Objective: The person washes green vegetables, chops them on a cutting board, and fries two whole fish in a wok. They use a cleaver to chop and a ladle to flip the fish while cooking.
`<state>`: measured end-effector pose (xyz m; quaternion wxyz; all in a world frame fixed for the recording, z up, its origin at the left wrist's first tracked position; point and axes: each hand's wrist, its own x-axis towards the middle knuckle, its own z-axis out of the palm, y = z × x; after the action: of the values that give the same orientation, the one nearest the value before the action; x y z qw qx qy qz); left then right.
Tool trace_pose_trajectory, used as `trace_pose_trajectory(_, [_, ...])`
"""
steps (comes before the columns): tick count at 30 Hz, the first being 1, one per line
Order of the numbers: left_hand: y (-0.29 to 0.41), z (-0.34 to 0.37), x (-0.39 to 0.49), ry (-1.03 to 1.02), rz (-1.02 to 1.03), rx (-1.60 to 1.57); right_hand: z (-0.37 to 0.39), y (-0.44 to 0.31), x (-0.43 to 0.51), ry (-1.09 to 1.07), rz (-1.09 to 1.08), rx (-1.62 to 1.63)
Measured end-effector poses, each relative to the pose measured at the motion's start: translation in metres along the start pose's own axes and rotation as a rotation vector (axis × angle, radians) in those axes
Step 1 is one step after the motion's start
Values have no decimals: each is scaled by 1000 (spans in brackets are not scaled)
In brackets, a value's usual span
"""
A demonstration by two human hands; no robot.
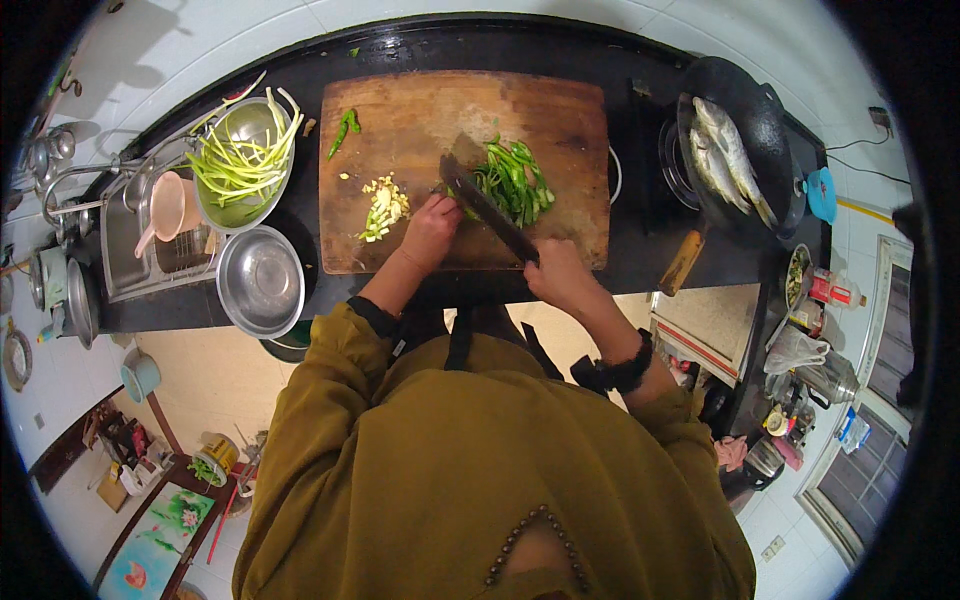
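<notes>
My right hand (562, 274) grips the handle of a dark-bladed kitchen knife (487, 206), whose blade points to the upper left across a wooden cutting board (465, 97). My left hand (431, 229) has its fingers curled close to the blade's left side; what lies under the fingertips is mostly hidden. Just right of the blade is a heap of cut green peppers (517, 180). Chopped garlic and pale green stalk pieces (386, 206) lie to the left of my left hand. Toward the board's upper left rest green chili peppers (343, 133).
On the left, a metal bowl of pale green stalks (244, 169) stands beside an empty metal bowl (260, 281) and the sink (127, 255) with a pink ladle (165, 206). At right, a wok (694, 180) holding fish (727, 157) sits on the stove, its wooden handle (682, 262) pointing toward me.
</notes>
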<state>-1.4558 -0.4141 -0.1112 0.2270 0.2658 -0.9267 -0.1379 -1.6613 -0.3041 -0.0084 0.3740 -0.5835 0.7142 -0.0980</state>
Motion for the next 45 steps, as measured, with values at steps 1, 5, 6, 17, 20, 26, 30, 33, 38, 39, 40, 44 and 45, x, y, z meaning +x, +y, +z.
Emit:
trace_pose_trajectory(1, [0, 1, 0, 14, 7, 2, -5, 0, -2, -40, 3, -54])
trace_pose_trajectory(5, [0, 4, -1, 31, -18, -4, -1, -4, 9, -137, 78, -152])
trace_pose_trajectory(6, [1, 4, -1, 32, -24, -6, 5, -5, 13, -117, 95, -100])
trace_pose_trajectory(17, [-1, 6, -3, 41, -5, 29, -10, -9, 6, -127, 59, -56])
trace_pose_trajectory(20, [-2, 6, -4, 66, -34, -4, -9, -8, 12, -206, 185, 37])
trace_pose_trajectory(26, [-2, 14, -8, 83, -13, 15, 30, 4, 16, 54, 134, 20])
trace_pose_trajectory(30, [-28, -6, -2, 79, -136, -186, 15, 12, -1, 29, -1, 61])
trace_pose_trajectory(33, [-73, -46, 5, 306, -400, -43, 5, 9, -13, -64, 15, 60])
trace_pose_trajectory(38, [-135, -80, 19, 233, -713, 218, 8, 11, -14, -53, 111, 122])
trace_pose_trajectory(39, [-140, -81, 20, 130, -799, 209, 8, 14, -13, -38, 117, 135])
trace_pose_trajectory(40, [-144, -82, 20, 138, -788, 205, 8, 18, -12, -32, 149, 157])
trace_pose_trajectory(44, [-135, -90, 23, 151, -701, 181, 10, 32, -6, -14, 155, 143])
trace_pose_trajectory(45, [-127, -92, 23, 205, -594, 174, 10, 33, -4, 23, 106, 104])
